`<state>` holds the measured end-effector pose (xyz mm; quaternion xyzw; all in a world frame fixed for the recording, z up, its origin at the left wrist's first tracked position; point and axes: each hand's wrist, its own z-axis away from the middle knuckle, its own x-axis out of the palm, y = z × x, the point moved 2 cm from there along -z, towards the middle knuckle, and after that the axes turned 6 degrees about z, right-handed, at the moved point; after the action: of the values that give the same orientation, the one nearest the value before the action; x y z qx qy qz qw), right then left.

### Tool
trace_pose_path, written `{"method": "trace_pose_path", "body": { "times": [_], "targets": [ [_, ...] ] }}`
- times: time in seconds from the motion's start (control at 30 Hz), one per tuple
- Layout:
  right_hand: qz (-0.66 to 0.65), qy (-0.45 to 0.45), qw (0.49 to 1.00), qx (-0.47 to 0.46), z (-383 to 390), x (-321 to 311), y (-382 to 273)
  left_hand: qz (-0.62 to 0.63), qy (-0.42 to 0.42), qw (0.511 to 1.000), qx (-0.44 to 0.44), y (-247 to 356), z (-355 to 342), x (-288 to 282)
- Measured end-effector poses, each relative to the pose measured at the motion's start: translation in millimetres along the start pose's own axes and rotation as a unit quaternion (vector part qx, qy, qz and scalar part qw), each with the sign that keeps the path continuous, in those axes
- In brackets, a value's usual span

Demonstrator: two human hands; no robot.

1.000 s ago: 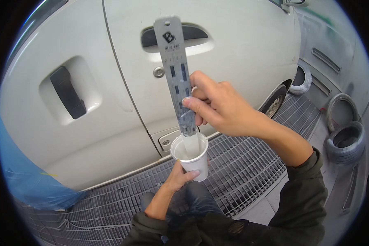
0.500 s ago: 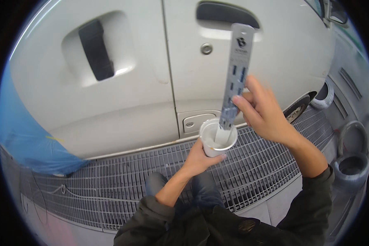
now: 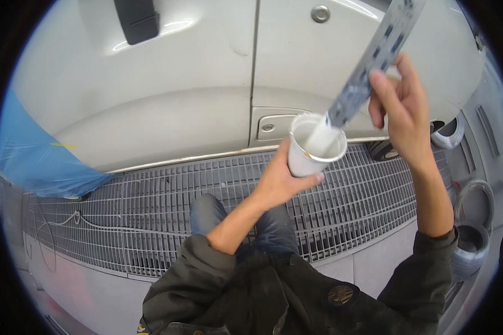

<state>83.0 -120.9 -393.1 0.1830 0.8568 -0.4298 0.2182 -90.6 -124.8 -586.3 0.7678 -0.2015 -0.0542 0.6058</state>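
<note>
My left hand (image 3: 278,177) is wrapped round a white cup (image 3: 314,164), with the thumb along its near side. The cup tilts a little to the right, and whitish residue coats its inner wall. In my right hand (image 3: 401,109) is a long flat mixing stick (image 3: 369,72), pinched between thumb and fingers. Dark printed marks run along the stick, and its lower end is coated white. That end reaches down into the cup, while the upper end slants up and right past the top edge of the view.
A white vehicle's side (image 3: 179,111) stands close ahead, with a small fuel flap (image 3: 276,127) just behind the cup. Blue sheeting (image 3: 44,151) covers its left part. Metal floor grating (image 3: 156,223) lies below. Wheels or tyres (image 3: 469,245) lie at the right. A hose (image 3: 112,228) crosses the grating.
Both hands, with the cup and stick, have shifted up and right in view. The stick leans further right, and the cup is more tilted. The view has tipped downward.
</note>
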Motion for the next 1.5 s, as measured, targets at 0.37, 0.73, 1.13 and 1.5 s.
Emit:
{"method": "trace_pose_path", "body": {
  "times": [0.37,0.73,1.13,1.5],
  "targets": [
    [0.002,0.023,0.997,-0.068,-89,-6,-40,0.000,0.030,0.998,0.058,74,-42,-27],
    [0.047,0.057,0.995,-0.073,-174,-28,-75,-0.044,0.091,0.989,0.107,149,-101,-42],
    [0.001,0.036,0.995,-0.088,-184,-33,-80,-0.036,0.086,0.988,0.119,148,-102,-42],
    [-0.002,0.013,0.987,-0.160,-242,-81,-102,-0.012,0.089,0.991,0.095,145,-98,-37]
  ]
}}
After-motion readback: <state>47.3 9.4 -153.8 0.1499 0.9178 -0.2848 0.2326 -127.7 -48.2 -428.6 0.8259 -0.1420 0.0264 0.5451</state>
